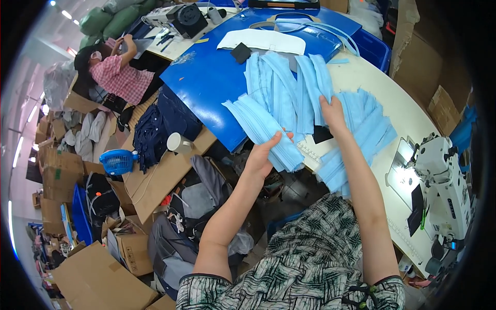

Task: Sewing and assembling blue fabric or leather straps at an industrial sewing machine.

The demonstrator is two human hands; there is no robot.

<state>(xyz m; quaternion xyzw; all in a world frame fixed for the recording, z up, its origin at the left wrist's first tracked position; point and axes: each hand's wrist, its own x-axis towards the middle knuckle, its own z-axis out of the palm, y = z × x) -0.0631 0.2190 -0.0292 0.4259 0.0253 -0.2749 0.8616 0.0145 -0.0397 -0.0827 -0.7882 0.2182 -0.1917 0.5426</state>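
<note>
My left hand [264, 154] is closed round the lower end of a stack of light blue fabric strips [253, 121], with lines along them that look like zippers. The stack is tilted over the table's near edge. My right hand [333, 113] pinches the edge of another light blue strip [321, 77], thumb on top. Between the hands, more strips [281, 85] lie side by side on the table. A further pile of light blue strips [356, 139] lies under my right forearm and hangs over the edge.
A white sewing machine [439, 170] stands on the pale table [408, 108] at right. Blue sheeting [206, 88] covers the left part, with a white fabric piece [261, 40] and a black square [240, 52]. Leftward are a white cup [179, 143], a blue fan [118, 161] and a seated co-worker [121, 77].
</note>
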